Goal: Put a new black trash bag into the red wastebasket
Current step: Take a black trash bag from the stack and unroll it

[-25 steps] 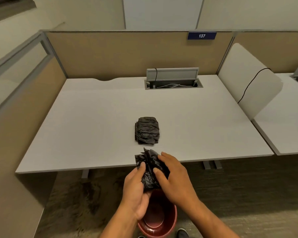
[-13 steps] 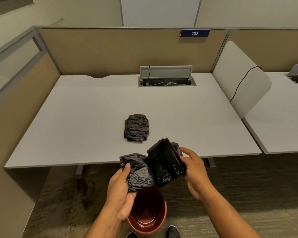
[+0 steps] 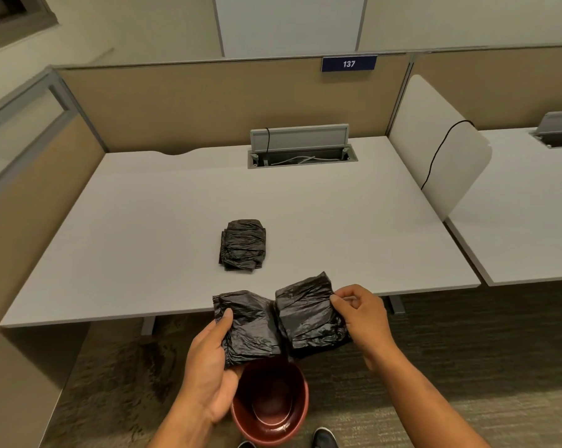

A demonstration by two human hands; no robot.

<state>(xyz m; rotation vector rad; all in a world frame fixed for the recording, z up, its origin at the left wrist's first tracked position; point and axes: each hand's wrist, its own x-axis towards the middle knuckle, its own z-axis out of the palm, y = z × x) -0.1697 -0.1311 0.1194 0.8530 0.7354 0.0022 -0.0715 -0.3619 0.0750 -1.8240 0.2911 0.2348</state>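
Bag point(image 3: 281, 321) has gone from a wad to two flat panels, left hand point(image 3: 213, 367) and right hand point(image 3: 358, 313) each pinching one above the wastebasket point(image 3: 270, 404); unfolding underway, not yet inserted

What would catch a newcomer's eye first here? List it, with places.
First, the black trash bag, half unfolded and held between the left hand and right hand just past the desk's near edge. Directly below stands the red wastebasket on the carpet, with no liner in it. A folded stack of bags lies on the white desk.
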